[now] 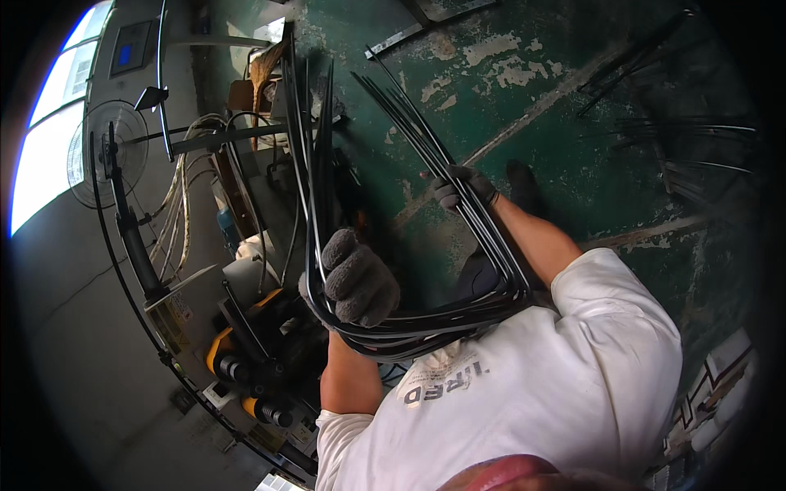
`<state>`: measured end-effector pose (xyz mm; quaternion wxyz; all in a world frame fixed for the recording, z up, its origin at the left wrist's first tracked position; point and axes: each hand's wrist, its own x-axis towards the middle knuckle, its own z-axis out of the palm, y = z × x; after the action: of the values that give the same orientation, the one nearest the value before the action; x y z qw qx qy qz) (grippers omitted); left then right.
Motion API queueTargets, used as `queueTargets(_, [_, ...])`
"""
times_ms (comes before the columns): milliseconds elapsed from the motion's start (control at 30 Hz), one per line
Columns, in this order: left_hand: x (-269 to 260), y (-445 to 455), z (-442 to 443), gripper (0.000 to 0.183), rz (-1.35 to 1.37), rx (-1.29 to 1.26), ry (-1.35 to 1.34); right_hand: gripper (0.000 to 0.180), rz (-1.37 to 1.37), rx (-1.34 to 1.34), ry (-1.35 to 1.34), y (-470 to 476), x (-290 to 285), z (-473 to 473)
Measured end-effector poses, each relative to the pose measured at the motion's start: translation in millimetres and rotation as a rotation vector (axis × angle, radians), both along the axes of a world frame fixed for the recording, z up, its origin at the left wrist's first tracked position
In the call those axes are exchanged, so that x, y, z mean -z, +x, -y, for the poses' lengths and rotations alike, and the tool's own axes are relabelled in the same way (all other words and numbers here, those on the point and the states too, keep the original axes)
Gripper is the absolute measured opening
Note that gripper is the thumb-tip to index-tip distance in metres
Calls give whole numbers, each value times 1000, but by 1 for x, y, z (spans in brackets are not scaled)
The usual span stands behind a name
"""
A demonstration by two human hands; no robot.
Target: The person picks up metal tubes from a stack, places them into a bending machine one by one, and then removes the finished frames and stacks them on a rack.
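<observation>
A bundle of thin black rods or tubes [430,321], bent into a U shape, lies across the front of my body. My gloved left hand [361,281] closes around it at the left bend. From there several long legs run toward the top of the view. My gloved right hand [462,186] wraps around the right-hand legs, partway between their free ends and the right bend. The closed base of the U rests close against my white shirt [528,393]. The grey left glove hides part of the bend.
On the left stands a machine with black and yellow parts [221,353], with cables [184,196] and a fan [107,153] beyond it. A straw broom [263,70] leans near the top. More dark rods [681,129] lie at the right on the worn green floor [552,141].
</observation>
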<state>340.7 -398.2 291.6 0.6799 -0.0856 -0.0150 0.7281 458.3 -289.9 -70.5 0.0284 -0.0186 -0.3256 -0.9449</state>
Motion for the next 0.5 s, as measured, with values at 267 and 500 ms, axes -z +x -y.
queueTargets(267, [-11, 2, 111, 42, -252, -174, -12, 50, 37, -68, 644, -56, -92, -84])
queueTargets(500, [-38, -6, 147, 83, -715, -336, -494, 62, 16, 86, 1340, -79, -210, -152])
